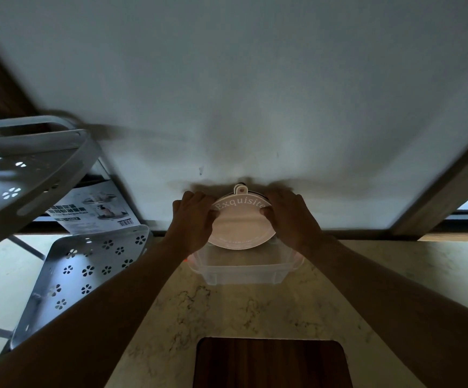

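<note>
two hands, left hand (196, 219) and right hand (291, 217) fingers gripping one round disc (241, 228), one clear tub (241, 270) below

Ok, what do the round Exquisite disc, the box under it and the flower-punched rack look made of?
Disc: probably smooth matt plastic, pale, with lettering and a moulded tab. Box: clear plastic; the counter shows through its walls. Rack: likely painted sheet metal, thin grey panels with punched flower holes.

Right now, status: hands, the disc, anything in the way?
Grips: left hand and right hand hold round disc by its sides. Disc upright at wall, above clear tub. Nearby: perforated rack, left, apart.
</note>
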### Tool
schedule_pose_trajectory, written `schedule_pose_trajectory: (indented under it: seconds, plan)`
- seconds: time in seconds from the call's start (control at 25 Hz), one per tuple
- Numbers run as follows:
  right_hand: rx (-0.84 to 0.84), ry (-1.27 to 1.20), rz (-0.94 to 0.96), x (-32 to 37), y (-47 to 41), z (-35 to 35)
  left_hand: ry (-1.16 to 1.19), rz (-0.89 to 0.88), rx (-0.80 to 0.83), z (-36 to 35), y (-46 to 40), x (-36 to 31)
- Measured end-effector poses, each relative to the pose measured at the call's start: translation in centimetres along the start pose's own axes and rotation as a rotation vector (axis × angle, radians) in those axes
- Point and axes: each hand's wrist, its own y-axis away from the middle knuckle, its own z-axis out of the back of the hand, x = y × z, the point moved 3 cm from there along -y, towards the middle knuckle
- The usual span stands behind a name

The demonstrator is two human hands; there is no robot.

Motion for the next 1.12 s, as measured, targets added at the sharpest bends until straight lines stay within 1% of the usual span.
schedule_pose_trajectory:
  seconds: [0.2,0.36,0.52,0.84,1.12]
  plan:
    - [-0.078,-0.071,-0.037,0.0,0.0,-0.5,0.028,-0.027,-0.041,-0.2,0.0,0.3]
    - [-0.092,-0.027,-0.025,-0.1,0.0,-0.5,0.088,0.028,-0.041,-0.7,-0.3,0.5]
    - [-0.073,0.003,-0.018,-0.3,-0.2,-0.5,0.127,0.038,-0.072,-1.0,-0.3,0.5]
    - [-0.100,-0.108,-0.021,-0.8,-0.1,-0.2,0.160,0.070,-0.097,-0.9,-0.1,0.7]
    - [-0.121,-0.135,-0.012,-0.8,0.3,0.0,0.178,0.070,-0.103,-0.5,0.0,0.7]
